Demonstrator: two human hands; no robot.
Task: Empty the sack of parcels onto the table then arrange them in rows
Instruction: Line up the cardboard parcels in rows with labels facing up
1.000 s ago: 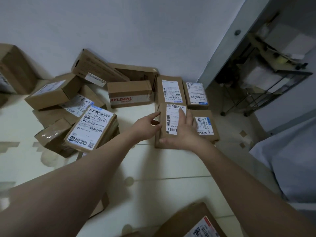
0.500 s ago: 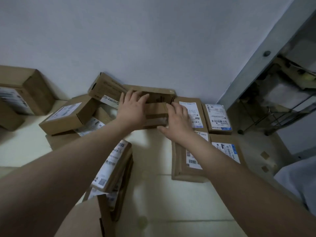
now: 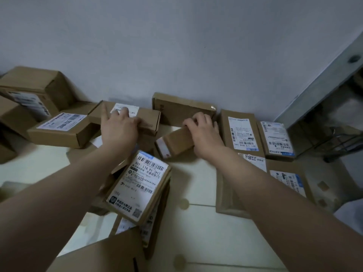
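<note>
Brown cardboard parcels lie on the white table (image 3: 198, 234). My left hand (image 3: 119, 128) grips a long box with a white label (image 3: 149, 117) near the wall, fingers on top and thumb at its front edge. Curled over a small tilted box (image 3: 174, 143), my right hand (image 3: 204, 134) holds it just off the table. Flat parcels lie in rows at the right: one (image 3: 242, 132) by the wall, another (image 3: 277, 138) beside it, a third (image 3: 288, 179) in front. My right forearm hides part of a fourth. A large-labelled parcel (image 3: 137, 185) leans on a pile under my left arm.
A plain box (image 3: 182, 107) stands against the wall behind my hands. A labelled box (image 3: 59, 128) and bigger cartons (image 3: 31, 89) crowd the left. Another carton (image 3: 110, 256) is at the near edge. A metal rack (image 3: 341, 134) stands past the table's right edge.
My left hand left the small box and took the long labelled box, which now lies flatter. My right hand has tilted the small box up and drawn it nearer.
</note>
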